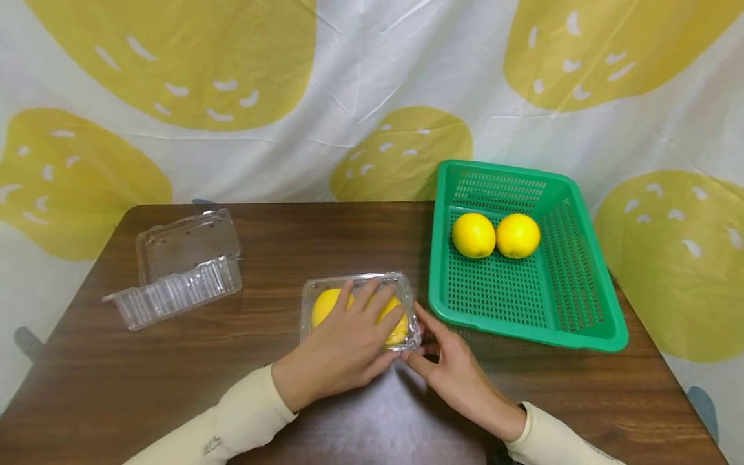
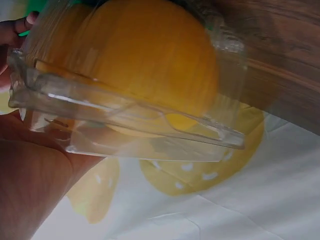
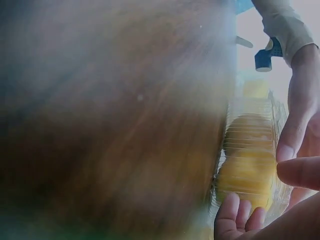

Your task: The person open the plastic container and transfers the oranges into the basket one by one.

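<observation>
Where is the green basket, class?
In the head view, the green basket stands on the right of the wooden table, beyond the right hand.

No readable text, brand or number in any view. Small dark mark (image 1: 212,444) on left sleeve (image 1: 244,413), too small to make out. Right sleeve (image 1: 549,434): faint marking, likewise illegible.

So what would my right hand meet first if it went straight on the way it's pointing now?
The clear box, most likely: your right hand is at its near right corner, though exactly which fingers touch is hard to tell.
</observation>
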{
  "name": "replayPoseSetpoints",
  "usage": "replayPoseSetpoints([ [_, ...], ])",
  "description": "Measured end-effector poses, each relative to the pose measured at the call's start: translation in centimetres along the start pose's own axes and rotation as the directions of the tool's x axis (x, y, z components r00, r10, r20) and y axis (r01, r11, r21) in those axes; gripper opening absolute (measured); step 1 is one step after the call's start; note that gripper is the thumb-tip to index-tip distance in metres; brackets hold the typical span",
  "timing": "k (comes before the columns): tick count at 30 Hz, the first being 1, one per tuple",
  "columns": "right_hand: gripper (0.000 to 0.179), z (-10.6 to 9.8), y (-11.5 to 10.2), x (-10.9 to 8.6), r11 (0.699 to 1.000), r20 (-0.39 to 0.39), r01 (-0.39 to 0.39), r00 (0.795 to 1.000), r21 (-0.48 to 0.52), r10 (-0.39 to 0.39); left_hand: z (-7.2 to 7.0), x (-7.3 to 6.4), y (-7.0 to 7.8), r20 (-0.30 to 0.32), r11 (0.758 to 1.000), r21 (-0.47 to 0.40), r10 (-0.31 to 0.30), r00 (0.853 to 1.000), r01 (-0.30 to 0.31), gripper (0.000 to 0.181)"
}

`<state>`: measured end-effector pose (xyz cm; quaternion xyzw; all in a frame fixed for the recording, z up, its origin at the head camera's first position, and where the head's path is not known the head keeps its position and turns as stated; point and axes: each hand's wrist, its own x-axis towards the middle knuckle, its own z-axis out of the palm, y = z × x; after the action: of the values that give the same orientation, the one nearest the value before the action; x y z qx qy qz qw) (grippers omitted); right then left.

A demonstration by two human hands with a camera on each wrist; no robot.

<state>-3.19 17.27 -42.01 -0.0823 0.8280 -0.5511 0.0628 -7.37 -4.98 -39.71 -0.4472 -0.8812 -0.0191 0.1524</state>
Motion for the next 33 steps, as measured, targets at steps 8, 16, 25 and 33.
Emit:
replayPoseSetpoints([
  [8,0.074,-0.2,0.0,-0.1,1.000,0.026,0.013,1.000,0.024,-0.014,-0.1,0.8,0.4,0.041,0.999,0.047,-0.001,0.999,-0.001,0.060],
  [16,0.064,0.0,2.3,0.0,0.988,-0.026,0.157,0.987,0.013,-0.156,-0.2,1.4,0.7,0.023,0.997,0.074,0.000,1.000,-0.001,0.056],
  [25,0.063,0.6,0.1,-0.2,0.975,-0.073,-0.026,0.996,0.223,0.043,-0.5,1.7,0.6,-0.006,0.999,0.044,0.024,1.000,-0.024,0.050],
  [33,0.063,0.7,0.0,-0.1,0.973,-0.086,-0.045,0.994,0.226,0.066,-0.2,1.9,0.6,-0.044,1.000,-0.003,0.019,0.999,-0.019,0.046],
])
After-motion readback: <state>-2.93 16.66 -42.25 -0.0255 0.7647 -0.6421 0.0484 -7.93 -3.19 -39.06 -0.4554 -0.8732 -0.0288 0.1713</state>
